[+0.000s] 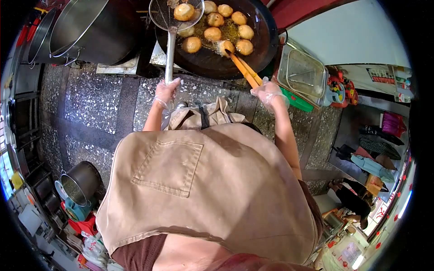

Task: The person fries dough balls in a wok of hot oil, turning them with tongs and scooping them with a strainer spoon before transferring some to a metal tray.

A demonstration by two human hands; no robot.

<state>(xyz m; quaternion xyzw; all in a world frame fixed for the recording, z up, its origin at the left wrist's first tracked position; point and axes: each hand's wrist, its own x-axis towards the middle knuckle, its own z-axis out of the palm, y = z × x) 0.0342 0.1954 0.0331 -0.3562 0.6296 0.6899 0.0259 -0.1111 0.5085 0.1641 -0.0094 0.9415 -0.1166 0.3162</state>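
Observation:
My left hand [166,94], in a clear plastic glove, is closed around the handle of a wire-mesh skimmer [170,54]. One golden fried dough ball [184,12] and a small browned scrap sit in its mesh, above the left part of a dark wok [266,38]. Long bamboo chopsticks [246,70] are gripped in my right hand [270,95], also gloved. Their tips touch a paler, bubbling dough ball [225,47] near the wok's front side. Several other browned balls float in the hot oil [229,32] around it.
Large metal pots [97,27] stand left of the wok. To its right is a wire rack over a metal tray [302,72], with a green container edge [298,100] below. A metal bucket [81,183] stands behind on the left. A person in black [355,198] is far right.

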